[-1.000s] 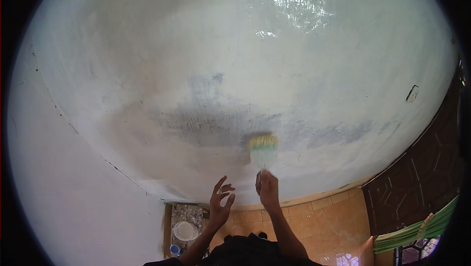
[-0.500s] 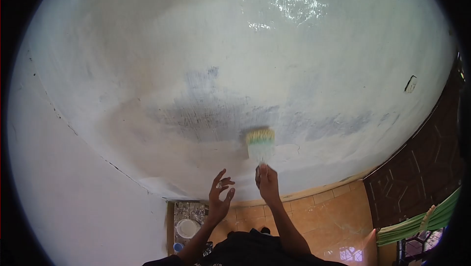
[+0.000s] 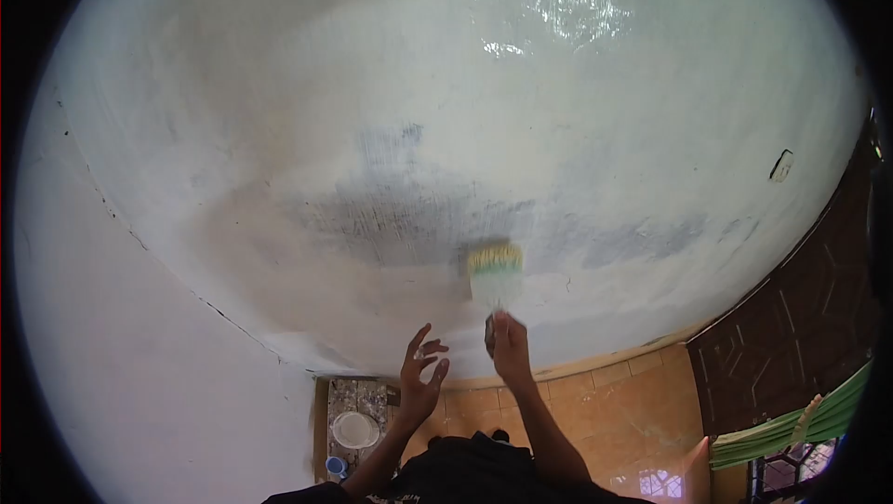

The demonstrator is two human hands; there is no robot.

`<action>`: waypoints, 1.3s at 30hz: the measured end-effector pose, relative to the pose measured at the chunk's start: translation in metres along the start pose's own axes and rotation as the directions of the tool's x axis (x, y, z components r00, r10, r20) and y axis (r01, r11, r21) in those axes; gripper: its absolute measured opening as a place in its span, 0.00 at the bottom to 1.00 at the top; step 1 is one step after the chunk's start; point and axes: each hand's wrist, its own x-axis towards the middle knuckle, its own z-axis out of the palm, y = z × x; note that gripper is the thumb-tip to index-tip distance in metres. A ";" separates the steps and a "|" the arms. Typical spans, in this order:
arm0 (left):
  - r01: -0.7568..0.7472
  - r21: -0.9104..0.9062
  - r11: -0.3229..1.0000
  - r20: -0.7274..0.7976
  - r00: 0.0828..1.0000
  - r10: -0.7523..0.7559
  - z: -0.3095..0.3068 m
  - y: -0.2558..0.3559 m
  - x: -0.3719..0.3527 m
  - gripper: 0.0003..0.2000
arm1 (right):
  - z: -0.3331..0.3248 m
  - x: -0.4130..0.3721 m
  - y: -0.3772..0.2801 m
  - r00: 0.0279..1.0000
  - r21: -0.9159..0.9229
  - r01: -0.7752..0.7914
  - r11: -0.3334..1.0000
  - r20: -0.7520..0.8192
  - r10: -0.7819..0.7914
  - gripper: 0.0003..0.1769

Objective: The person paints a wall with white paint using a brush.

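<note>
The right hand (image 3: 509, 351) is closed around the handle of a wide paintbrush (image 3: 496, 285), and its yellow bristles point up at the grey patch (image 3: 400, 216) on the white wall (image 3: 595, 132). The left hand (image 3: 422, 383) is half open, with bent fingers and nothing in it. Beside the left arm, a round white dish (image 3: 355, 430) and a blue cup (image 3: 336, 467) sit on a paint-spotted table (image 3: 344, 394).

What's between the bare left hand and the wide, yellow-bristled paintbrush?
Head view: no object, just patchy off-white wall showing between the left hand and paintbrush.
</note>
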 end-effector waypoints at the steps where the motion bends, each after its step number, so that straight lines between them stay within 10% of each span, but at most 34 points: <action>1: -0.010 0.011 1.000 0.011 1.000 0.010 -0.001 0.003 -0.001 0.13 | 0.005 0.010 -0.026 1.000 0.003 0.009 1.000 0.006 -0.009 0.26; 9: -0.123 0.114 0.986 0.014 0.992 0.122 -0.010 0.012 0.020 0.11 | 0.008 0.044 -0.003 0.988 -0.018 0.154 0.988 0.011 -0.154 0.25; 12: -0.076 0.092 0.993 -0.016 0.997 0.078 -0.015 0.010 0.010 0.10 | 0.007 0.001 0.025 0.995 0.011 -0.091 0.996 -0.040 0.092 0.25; 22: -0.164 0.106 0.981 0.010 0.986 0.164 -0.008 0.018 0.027 0.10 | -0.004 0.062 -0.044 0.979 -0.064 0.202 0.977 0.016 -0.201 0.25; 26: -0.149 0.107 0.983 -0.021 0.988 0.152 -0.009 0.015 0.021 0.09 | -0.005 0.016 0.005 1.000 -0.022 -0.016 1.000 0.004 0.017 0.25; 34: -0.196 0.127 0.972 0.025 0.981 0.195 -0.006 0.022 0.031 0.08 | 0.015 0.057 -0.117 0.993 0.011 0.071 0.997 0.092 -0.072 0.26; 39: -0.186 0.154 0.970 -0.009 0.982 0.190 -0.006 0.017 0.016 0.08 | 0.007 0.033 -0.021 0.992 -0.125 0.127 0.984 0.018 -0.126 0.26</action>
